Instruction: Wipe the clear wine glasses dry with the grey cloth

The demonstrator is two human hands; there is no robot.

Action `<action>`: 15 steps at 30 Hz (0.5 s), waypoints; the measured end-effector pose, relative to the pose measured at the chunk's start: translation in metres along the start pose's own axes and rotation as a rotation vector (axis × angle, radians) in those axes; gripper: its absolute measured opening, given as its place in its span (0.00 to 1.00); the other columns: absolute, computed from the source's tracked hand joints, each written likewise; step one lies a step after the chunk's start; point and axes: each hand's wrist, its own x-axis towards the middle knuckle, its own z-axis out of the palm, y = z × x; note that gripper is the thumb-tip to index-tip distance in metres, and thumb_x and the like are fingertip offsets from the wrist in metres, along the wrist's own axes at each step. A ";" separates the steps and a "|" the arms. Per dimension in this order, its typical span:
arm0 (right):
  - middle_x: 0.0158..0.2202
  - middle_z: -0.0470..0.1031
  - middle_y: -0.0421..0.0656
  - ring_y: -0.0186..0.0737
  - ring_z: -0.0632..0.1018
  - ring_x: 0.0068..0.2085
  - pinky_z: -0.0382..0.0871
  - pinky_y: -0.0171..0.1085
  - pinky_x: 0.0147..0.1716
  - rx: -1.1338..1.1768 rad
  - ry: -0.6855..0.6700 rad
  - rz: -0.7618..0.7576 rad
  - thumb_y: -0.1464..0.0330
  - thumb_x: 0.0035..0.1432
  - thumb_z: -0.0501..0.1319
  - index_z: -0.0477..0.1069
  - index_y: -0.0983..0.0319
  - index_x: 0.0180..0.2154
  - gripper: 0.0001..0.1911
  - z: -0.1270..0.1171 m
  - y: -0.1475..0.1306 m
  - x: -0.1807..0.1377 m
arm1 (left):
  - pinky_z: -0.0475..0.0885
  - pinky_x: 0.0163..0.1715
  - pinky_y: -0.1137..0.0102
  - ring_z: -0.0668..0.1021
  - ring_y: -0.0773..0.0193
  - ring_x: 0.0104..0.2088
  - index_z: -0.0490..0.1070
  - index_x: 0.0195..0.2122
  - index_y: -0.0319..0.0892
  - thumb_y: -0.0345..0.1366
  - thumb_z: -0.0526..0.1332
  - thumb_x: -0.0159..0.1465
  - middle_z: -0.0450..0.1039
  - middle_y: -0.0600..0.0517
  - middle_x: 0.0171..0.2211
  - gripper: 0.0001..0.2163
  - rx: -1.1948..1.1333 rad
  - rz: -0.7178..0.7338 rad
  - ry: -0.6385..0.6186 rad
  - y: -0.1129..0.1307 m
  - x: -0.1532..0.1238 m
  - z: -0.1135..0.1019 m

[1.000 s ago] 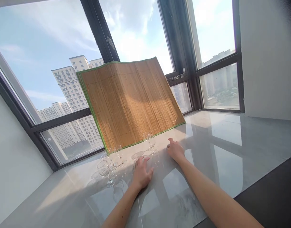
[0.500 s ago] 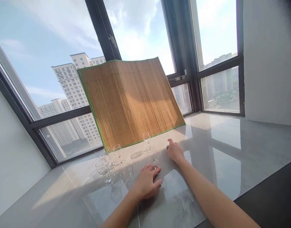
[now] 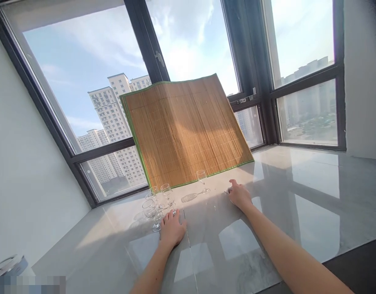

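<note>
The left hand is palm down, fingers half curled, at the edge of a group of stemmed glasses, though whether it grips one is hidden; the right hand, loosely bent, has something at its fingertips too small to make out. Most of the glasses stand grouped by the left hand, while a single glass is left outside, untouched, near the mat on the ledge.

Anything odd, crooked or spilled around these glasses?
The mat looks odd: it stands up before the window, bent and wavy-topped, though mats usually lie flat. I see no spill or breakage among the glasses near the left hand.
</note>
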 end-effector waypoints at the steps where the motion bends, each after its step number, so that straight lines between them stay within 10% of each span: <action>1: 0.41 0.73 0.50 0.47 0.74 0.49 0.60 0.38 0.39 0.000 0.001 0.005 0.73 0.62 0.50 0.59 0.60 0.60 0.24 0.001 0.000 0.001 | 0.47 0.66 0.52 0.56 0.49 0.68 0.58 0.67 0.45 0.48 0.50 0.65 0.55 0.43 0.68 0.29 0.005 -0.015 0.005 0.001 0.000 0.001; 7: 0.42 0.73 0.50 0.48 0.75 0.46 0.60 0.38 0.39 -0.006 0.009 0.018 0.74 0.61 0.51 0.59 0.60 0.60 0.25 -0.001 -0.003 -0.002 | 0.48 0.65 0.50 0.55 0.44 0.67 0.56 0.67 0.47 0.52 0.51 0.65 0.54 0.41 0.67 0.31 -0.044 -0.043 0.094 0.006 -0.025 0.001; 15: 0.41 0.74 0.49 0.48 0.73 0.51 0.60 0.38 0.40 0.019 -0.004 -0.016 0.75 0.60 0.51 0.59 0.61 0.60 0.25 -0.005 -0.013 -0.006 | 0.53 0.65 0.56 0.56 0.50 0.67 0.60 0.64 0.55 0.52 0.52 0.65 0.52 0.49 0.68 0.26 -0.192 0.402 -0.004 0.063 0.001 0.011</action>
